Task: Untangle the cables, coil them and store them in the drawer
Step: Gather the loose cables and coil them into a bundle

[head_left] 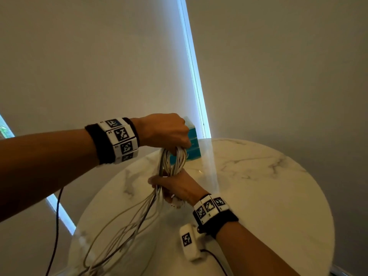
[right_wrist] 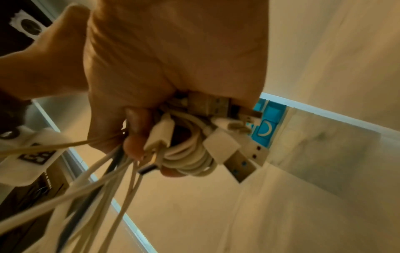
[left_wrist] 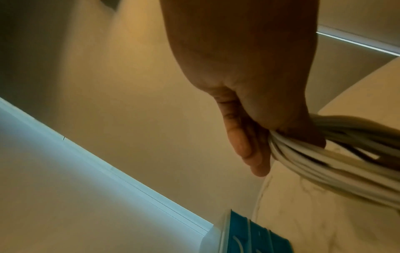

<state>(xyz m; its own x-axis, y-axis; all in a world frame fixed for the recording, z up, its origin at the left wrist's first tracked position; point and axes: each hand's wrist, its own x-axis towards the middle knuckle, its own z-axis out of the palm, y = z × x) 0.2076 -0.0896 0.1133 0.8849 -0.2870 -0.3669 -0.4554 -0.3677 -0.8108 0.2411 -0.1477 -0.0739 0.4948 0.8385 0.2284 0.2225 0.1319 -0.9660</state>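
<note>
Head view: left hand (head_left: pixel 165 130) hides cables' (head_left: pixel 175 160) top

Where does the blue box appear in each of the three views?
Head: blue box stands at the table's far edge, behind the left hand.
Left wrist: bottom edge, right of centre.
Right wrist: right of centre, behind the plugs.
Shared landmark: the white cables.

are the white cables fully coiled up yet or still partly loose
Partly loose. The cables form loops held between the left hand and right hand, while long strands trail down over the table.
</note>
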